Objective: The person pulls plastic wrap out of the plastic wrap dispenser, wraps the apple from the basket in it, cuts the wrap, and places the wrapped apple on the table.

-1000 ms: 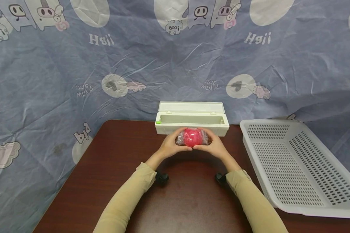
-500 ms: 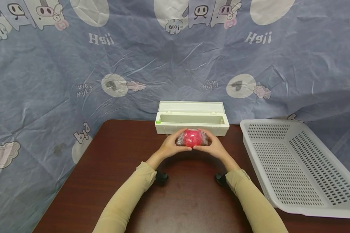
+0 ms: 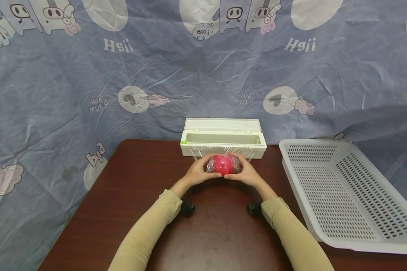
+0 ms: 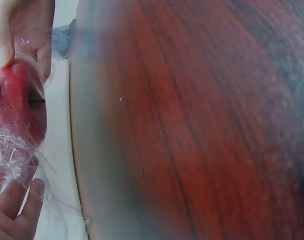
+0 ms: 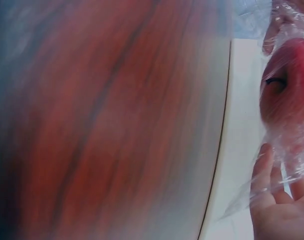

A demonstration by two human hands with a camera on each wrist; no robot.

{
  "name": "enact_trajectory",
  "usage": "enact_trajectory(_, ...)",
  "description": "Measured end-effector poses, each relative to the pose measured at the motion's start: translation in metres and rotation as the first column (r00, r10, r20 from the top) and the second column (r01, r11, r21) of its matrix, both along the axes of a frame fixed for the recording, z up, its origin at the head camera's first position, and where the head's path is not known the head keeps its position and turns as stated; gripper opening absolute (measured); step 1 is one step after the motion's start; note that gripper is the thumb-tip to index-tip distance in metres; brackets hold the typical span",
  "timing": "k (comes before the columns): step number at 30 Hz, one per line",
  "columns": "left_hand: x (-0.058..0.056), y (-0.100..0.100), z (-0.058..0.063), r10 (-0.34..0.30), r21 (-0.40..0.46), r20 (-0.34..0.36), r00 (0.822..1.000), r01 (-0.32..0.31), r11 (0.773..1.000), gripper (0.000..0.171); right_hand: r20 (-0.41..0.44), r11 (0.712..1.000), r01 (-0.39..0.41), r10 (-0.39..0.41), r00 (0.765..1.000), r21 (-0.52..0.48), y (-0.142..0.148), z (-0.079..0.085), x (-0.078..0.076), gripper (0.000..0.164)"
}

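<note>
A red apple (image 3: pixel 222 165) wrapped in clear cling film (image 3: pixel 237 165) is held up in front of the white cling film box (image 3: pixel 224 150). My left hand (image 3: pixel 198 172) grips its left side, and my right hand (image 3: pixel 247 173) grips its right side, with the thumbs close together at the front. Creased film runs from the apple toward the box, stretched in thin strands. In the left wrist view the apple (image 4: pixel 22 102) shows its stem hollow under the film. The right wrist view shows the fingers (image 5: pixel 264 170) pressing against loose film below the apple.
The box's lid (image 3: pixel 222 124) stands open at the back, with a small green piece (image 3: pixel 184 142) on its left rim. A white perforated plastic basket (image 3: pixel 329 195) stands on the right of the dark brown table (image 3: pixel 129 188). Patterned cloth (image 3: pixel 203 75) hangs behind.
Both hands have drawn the wrapped apple slightly toward me and down, away from the box. Stretched film between apple and box now shows more clearly.
</note>
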State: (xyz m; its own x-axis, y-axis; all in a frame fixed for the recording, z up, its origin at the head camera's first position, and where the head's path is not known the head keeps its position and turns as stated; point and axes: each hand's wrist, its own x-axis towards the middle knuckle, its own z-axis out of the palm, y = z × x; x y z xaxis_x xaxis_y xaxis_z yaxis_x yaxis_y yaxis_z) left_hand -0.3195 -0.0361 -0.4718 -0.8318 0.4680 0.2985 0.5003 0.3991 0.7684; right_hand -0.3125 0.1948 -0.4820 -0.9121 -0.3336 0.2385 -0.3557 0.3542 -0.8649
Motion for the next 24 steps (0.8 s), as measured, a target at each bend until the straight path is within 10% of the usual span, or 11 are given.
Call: enact_trajectory(24, -0.007, 0.006, -0.015, 0.074, -0.095, -0.018, 0.997, -0.075, 0.993, 0.073, 0.094, 1.000, -0.001, 0.004, 0.996, -0.025, -0.011, 0.016, 0.013, 0.075)
